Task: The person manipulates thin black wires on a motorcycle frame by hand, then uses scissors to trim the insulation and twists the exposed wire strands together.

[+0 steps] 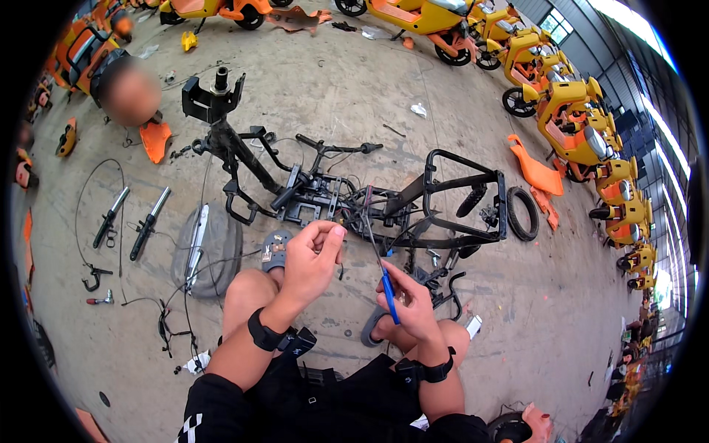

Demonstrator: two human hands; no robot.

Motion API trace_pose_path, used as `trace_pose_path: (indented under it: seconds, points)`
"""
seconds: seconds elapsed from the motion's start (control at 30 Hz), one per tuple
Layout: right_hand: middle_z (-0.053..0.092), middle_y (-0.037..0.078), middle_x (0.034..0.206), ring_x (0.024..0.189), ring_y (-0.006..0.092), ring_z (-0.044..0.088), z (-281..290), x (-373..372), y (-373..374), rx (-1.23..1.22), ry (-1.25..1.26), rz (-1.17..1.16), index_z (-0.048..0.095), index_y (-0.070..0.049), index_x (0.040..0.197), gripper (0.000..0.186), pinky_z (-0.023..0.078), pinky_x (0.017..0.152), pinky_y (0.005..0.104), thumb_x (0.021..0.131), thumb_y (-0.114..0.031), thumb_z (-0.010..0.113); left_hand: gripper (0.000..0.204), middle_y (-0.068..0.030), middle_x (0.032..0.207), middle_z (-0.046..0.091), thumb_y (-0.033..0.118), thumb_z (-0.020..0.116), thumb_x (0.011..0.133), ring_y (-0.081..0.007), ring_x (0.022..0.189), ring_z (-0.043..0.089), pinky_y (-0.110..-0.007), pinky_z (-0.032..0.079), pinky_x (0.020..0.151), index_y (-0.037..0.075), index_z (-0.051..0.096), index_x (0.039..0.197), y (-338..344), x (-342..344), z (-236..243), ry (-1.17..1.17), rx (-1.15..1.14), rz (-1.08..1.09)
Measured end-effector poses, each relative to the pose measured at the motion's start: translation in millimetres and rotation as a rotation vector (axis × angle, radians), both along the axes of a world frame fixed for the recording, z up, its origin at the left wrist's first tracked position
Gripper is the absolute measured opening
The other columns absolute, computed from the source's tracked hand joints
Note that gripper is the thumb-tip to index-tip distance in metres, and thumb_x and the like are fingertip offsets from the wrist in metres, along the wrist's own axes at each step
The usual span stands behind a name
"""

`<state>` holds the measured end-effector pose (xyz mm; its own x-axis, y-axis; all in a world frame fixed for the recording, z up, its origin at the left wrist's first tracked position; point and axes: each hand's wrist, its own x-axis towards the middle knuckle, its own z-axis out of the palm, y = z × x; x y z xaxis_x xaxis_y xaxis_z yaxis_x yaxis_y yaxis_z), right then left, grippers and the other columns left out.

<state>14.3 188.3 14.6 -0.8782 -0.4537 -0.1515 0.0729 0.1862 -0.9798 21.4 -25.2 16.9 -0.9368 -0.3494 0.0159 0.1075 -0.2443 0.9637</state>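
Note:
A bare black scooter frame [255,162] lies across the floor before me, wires bunched in its middle. My left hand [314,255] is closed in a pinch just in front of that middle part; what its fingers hold, if anything, cannot be made out. In my right hand [412,299] is a slim blue-handled tool [389,297], gripped with the blue part slanting up and away. Its dark thin end points toward the wire bundle [358,218]; whether it touches a wire is unclear.
Left of me lie two fork legs [150,224], loose cables [164,325] and a grey plastic bag [229,251]. A tyre [523,214] and orange panels [540,173] rest at the right. Yellow scooters [561,111] line the far right. Another person [131,88] is at the far left.

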Motion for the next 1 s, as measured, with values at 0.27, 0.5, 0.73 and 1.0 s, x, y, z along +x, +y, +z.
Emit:
trace_pose_path:
  seconds: [0.27,0.5,0.73,1.0]
  points:
    - [0.064,-0.001,0.091,0.078,0.0077,0.049,0,2,-3,0.038,0.015,0.016,0.059,-0.006,0.133,0.059,0.043,0.074,0.0228,0.078,-0.015,0.078,0.018,0.0008,0.068,0.060,0.014,0.060,0.097,-0.0032,0.058,0.052,-0.020,0.041,0.052,-0.004,0.063,0.095,1,2,0,-0.018,-0.064,-0.005]
    - [0.066,0.000,0.091,0.077,0.0063,0.051,-4,3,-4,0.023,0.044,-0.012,0.061,-0.006,0.131,0.058,0.044,0.073,0.0217,0.077,-0.014,0.080,0.016,0.0013,0.066,0.060,0.011,0.062,0.095,-0.0029,0.057,0.052,-0.021,0.040,0.050,-0.005,0.065,0.096,4,3,-1,-0.010,-0.136,-0.038]
    - [0.066,0.001,0.089,0.074,0.0063,0.052,-2,4,-7,0.073,0.113,-0.033,0.062,-0.006,0.129,0.056,0.045,0.070,0.0222,0.077,-0.013,0.080,0.015,0.0019,0.066,0.059,0.008,0.064,0.092,-0.0022,0.058,0.049,-0.021,0.038,0.051,-0.006,0.066,0.098,5,3,-3,0.020,-0.185,-0.046]
    - [0.065,0.001,0.087,0.074,0.0066,0.053,-4,4,-7,0.057,0.145,-0.092,0.064,-0.005,0.127,0.052,0.046,0.069,0.0223,0.077,-0.012,0.080,0.014,0.0033,0.066,0.058,0.009,0.066,0.090,-0.0017,0.058,0.045,-0.020,0.035,0.051,-0.004,0.067,0.094,5,2,-11,0.009,-0.240,-0.027]
